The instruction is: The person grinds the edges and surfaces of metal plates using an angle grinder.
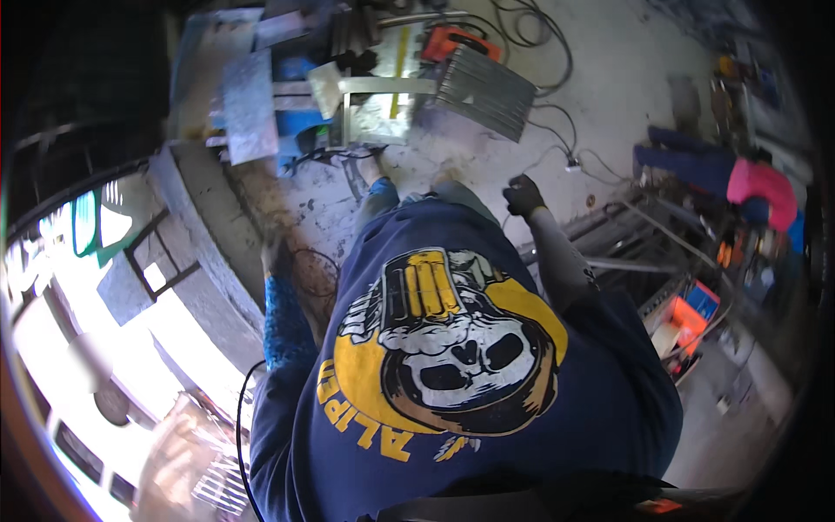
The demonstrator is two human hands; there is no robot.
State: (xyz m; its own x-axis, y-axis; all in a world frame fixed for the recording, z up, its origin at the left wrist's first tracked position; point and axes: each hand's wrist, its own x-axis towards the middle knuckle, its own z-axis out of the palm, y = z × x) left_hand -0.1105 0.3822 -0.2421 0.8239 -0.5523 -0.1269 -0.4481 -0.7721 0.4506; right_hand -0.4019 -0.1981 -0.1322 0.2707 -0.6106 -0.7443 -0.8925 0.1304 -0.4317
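Note:
My right hand (524, 197), in a dark glove, hangs out in front of my body over the grey floor. Its fingers are curled in, and nothing shows between them. On the other side, my left hand (277, 250) hangs low beside a dark ledge (209, 226), below a blue patterned sleeve (287, 326). Its fingers are blurred and partly in shadow. Ahead of my feet lie flat metal sheets (250, 104), a pale metal bar (387, 85) and a ribbed grey metal panel (487, 91). Neither hand touches these.
An orange tool or case (459, 43) lies behind the ribbed panel. Black cable (570, 52) loops over the floor, with a white plug or socket (572, 165) at the right. Metal bars (644, 261) lie at my right. Another person in pink (765, 193) bends down at the far right.

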